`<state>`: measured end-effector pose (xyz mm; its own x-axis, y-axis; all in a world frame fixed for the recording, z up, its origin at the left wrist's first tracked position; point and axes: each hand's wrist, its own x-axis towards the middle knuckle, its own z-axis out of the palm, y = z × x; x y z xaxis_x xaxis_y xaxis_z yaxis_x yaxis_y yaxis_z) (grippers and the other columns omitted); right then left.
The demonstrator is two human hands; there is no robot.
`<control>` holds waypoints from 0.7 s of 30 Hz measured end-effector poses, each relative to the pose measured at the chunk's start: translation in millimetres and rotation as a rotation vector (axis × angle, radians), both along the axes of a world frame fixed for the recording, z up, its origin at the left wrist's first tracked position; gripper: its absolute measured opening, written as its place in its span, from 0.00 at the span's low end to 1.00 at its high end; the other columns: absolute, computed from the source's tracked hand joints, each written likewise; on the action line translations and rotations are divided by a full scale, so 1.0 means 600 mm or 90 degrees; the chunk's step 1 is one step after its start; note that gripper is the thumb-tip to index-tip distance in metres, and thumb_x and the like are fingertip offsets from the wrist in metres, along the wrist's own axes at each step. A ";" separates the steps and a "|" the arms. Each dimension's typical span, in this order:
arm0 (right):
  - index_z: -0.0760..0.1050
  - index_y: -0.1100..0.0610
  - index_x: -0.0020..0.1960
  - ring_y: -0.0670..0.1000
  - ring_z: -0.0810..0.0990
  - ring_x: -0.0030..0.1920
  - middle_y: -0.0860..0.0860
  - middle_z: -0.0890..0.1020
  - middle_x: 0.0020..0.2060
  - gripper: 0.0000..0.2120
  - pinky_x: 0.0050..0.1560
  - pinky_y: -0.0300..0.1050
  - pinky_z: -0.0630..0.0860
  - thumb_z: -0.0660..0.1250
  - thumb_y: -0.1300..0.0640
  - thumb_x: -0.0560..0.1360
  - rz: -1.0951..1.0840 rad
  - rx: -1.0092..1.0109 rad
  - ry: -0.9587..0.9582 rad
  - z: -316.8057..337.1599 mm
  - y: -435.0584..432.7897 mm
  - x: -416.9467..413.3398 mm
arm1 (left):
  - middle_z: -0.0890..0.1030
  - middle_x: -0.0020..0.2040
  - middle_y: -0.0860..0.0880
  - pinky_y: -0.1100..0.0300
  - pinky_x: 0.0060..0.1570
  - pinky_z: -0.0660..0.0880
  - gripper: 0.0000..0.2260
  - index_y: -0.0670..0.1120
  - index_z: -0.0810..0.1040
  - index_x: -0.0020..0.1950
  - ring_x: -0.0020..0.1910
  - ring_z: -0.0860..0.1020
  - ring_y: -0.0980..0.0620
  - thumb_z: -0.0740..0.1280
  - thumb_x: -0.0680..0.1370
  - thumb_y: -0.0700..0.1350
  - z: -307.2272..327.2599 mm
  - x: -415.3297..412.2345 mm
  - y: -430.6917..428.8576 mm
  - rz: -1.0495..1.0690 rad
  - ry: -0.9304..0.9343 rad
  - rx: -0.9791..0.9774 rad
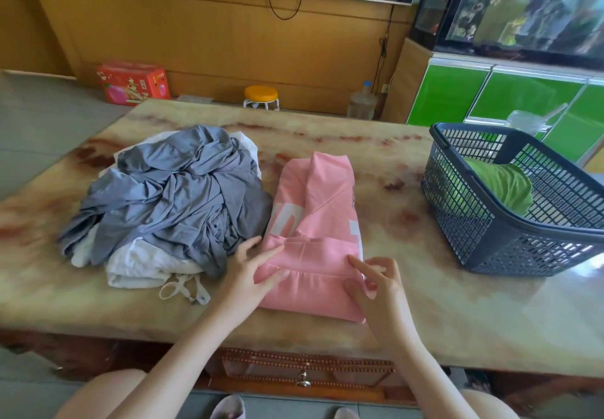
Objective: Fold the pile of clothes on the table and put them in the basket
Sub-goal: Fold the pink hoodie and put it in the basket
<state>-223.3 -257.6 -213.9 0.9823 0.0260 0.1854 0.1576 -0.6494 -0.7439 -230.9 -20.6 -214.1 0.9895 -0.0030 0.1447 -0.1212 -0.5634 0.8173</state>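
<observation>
A pink hooded top (322, 216) with white lettering lies partly folded on the marble table (441, 314), its sleeves turned in and its bottom edge folded up. My left hand (251, 275) pinches that folded edge on the left. My right hand (376, 283) grips the same fold at the right corner. To the left sits a rumpled pile of grey clothes (176, 196) on top of white garments (143, 265). At the right stands a dark plastic basket (483, 232) holding a folded green garment (500, 183).
A white strap loop (183, 288) trails from the pile toward the front edge. Beyond the table are an orange stool (260, 96), a red box (132, 83), a water jug (362, 101) and a green cabinet (510, 98). A drawer (304, 374) sits below the table edge.
</observation>
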 end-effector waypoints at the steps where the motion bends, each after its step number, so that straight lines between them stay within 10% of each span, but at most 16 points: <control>1: 0.73 0.41 0.65 0.44 0.69 0.58 0.45 0.66 0.64 0.23 0.64 0.38 0.67 0.71 0.56 0.73 0.036 -0.049 -0.052 -0.001 -0.006 0.000 | 0.56 0.70 0.55 0.58 0.70 0.57 0.30 0.61 0.71 0.66 0.67 0.58 0.60 0.63 0.67 0.72 -0.003 -0.001 0.003 -0.004 -0.012 0.025; 7: 0.39 0.30 0.72 0.42 0.44 0.75 0.34 0.46 0.74 0.45 0.73 0.42 0.38 0.62 0.27 0.64 0.282 -0.307 -0.080 -0.038 -0.040 0.011 | 0.47 0.76 0.57 0.51 0.73 0.47 0.46 0.56 0.56 0.76 0.75 0.43 0.57 0.63 0.63 0.73 -0.028 -0.007 0.037 -0.127 -0.130 0.317; 13: 0.64 0.44 0.71 0.44 0.60 0.72 0.37 0.66 0.68 0.38 0.74 0.51 0.51 0.64 0.29 0.65 0.256 -0.288 -0.154 -0.030 -0.044 0.034 | 0.54 0.72 0.70 0.62 0.73 0.49 0.42 0.59 0.57 0.74 0.73 0.51 0.65 0.70 0.64 0.66 -0.019 0.001 0.056 -0.185 -0.135 0.267; 21: 0.79 0.52 0.58 0.43 0.74 0.63 0.42 0.82 0.53 0.20 0.75 0.48 0.51 0.55 0.41 0.79 0.206 -0.319 -0.267 0.004 -0.042 0.033 | 0.74 0.65 0.53 0.60 0.73 0.55 0.27 0.49 0.80 0.59 0.70 0.62 0.60 0.55 0.75 0.67 -0.004 0.014 0.051 -0.086 -0.213 0.236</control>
